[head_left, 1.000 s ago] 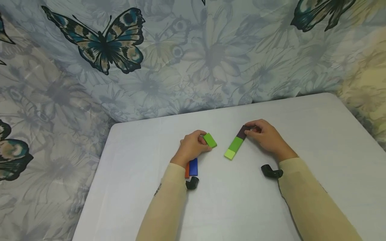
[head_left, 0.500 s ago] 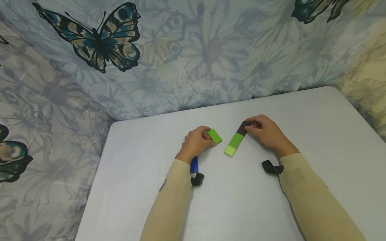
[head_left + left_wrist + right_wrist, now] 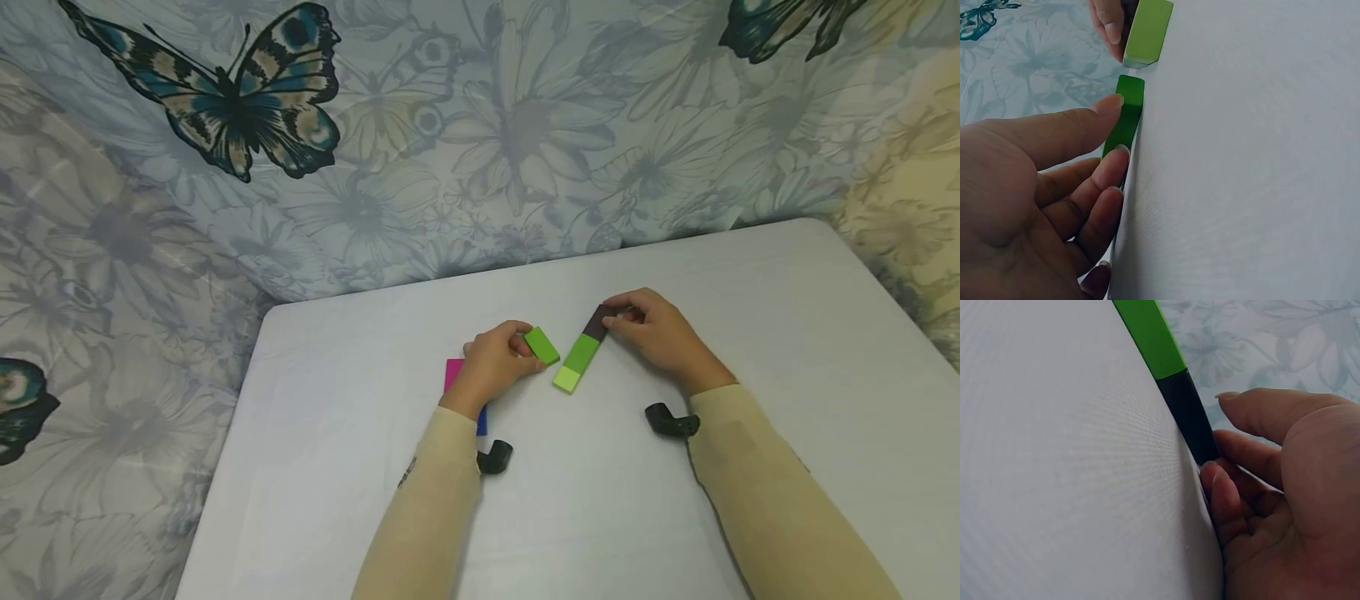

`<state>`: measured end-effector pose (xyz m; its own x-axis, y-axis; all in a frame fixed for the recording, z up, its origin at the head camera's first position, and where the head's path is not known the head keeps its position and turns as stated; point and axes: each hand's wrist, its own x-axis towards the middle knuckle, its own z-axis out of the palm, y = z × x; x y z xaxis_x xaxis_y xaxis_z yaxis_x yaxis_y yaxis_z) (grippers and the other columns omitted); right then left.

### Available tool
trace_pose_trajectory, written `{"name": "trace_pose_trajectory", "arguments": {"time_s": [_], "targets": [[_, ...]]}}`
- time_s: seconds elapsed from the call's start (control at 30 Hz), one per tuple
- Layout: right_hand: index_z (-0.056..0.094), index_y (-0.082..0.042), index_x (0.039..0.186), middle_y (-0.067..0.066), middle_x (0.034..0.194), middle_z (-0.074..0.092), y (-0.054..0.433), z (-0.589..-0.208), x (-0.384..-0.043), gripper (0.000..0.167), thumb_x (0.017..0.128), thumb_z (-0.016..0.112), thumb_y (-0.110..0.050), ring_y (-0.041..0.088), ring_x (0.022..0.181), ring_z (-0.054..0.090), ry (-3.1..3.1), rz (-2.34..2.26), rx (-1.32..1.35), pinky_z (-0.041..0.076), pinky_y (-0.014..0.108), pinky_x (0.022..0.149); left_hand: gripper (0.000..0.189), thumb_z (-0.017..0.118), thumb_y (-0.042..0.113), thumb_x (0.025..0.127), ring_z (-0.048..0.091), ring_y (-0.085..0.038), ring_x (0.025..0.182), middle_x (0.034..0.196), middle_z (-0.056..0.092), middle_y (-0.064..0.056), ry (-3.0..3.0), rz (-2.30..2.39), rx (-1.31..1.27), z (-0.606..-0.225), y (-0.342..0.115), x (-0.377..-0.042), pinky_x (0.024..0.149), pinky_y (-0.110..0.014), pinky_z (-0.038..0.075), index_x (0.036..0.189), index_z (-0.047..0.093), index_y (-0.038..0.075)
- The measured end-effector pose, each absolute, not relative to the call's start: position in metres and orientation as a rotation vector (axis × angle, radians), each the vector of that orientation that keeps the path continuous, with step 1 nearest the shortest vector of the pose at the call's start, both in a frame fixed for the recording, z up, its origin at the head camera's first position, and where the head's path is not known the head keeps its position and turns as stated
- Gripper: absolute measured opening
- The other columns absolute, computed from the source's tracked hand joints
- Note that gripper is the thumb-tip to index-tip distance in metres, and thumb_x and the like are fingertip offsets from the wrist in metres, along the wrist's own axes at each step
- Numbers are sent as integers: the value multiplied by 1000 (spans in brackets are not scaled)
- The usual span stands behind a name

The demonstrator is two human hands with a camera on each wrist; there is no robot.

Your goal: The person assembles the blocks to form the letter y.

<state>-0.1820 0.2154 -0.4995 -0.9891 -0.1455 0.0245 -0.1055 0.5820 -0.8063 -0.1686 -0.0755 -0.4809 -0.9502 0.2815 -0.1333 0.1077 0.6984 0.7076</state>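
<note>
My left hand point(image 3: 493, 364) pinches a green block point(image 3: 541, 346) between thumb and fingertips, tilted close to the table. Just right of it lies a slanting row of three blocks, end to end: a light green block point(image 3: 567, 380) nearest me, a green block point(image 3: 581, 354) in the middle and a dark block point(image 3: 597, 322) at the far end. At that far end my right hand point(image 3: 662, 336) holds the dark block with thumb and fingers. In the right wrist view, fingertips touch the end of the dark block point(image 3: 1190, 415), while the thumb looks slightly apart from it.
Partly hidden behind the left wrist are a pink block point(image 3: 453, 372) and a blue block point(image 3: 482, 422). A white table point(image 3: 585, 517) carries everything, with butterfly-patterned cloth point(image 3: 390, 200) along its far edge. Black wrist devices point(image 3: 496, 457) sit at both cuffs.
My left hand has moved right with the green block, closer to the row. The pink block has come into view behind the wrist. My right hand has hardly moved.
</note>
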Motion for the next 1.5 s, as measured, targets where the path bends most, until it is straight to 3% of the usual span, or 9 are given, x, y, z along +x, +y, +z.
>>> {"name": "trace_pose_trajectory", "arguments": {"time_s": [0.23, 0.67, 1.5], "targets": [[71, 0, 136, 16, 117, 61, 215, -499, -181, 37, 108, 71, -25, 30, 101, 53, 2768, -1384, -212, 41, 46, 89, 59, 92, 28, 93, 63, -8, 87, 93, 69, 13, 2678, 1137, 346, -486, -75, -166, 104, -49, 30, 145, 67, 15], [71, -1, 135, 15, 115, 60, 215, -499, -182, 36, 108, 71, -25, 29, 101, 52, 2759, -1411, -210, 41, 46, 89, 59, 90, 31, 94, 60, -12, 96, 99, 68, 11, 2686, 1106, 404, -487, -77, -166, 101, -49, 30, 146, 66, 17], [71, -1, 136, 15, 117, 60, 216, -500, -182, 37, 108, 71, -25, 29, 102, 52, 2757, -1412, -211, 41, 46, 89, 60, 92, 30, 92, 59, -12, 97, 101, 67, 9, 2663, 1117, 405, -486, -78, -165, 99, -48, 30, 145, 67, 17]]}}
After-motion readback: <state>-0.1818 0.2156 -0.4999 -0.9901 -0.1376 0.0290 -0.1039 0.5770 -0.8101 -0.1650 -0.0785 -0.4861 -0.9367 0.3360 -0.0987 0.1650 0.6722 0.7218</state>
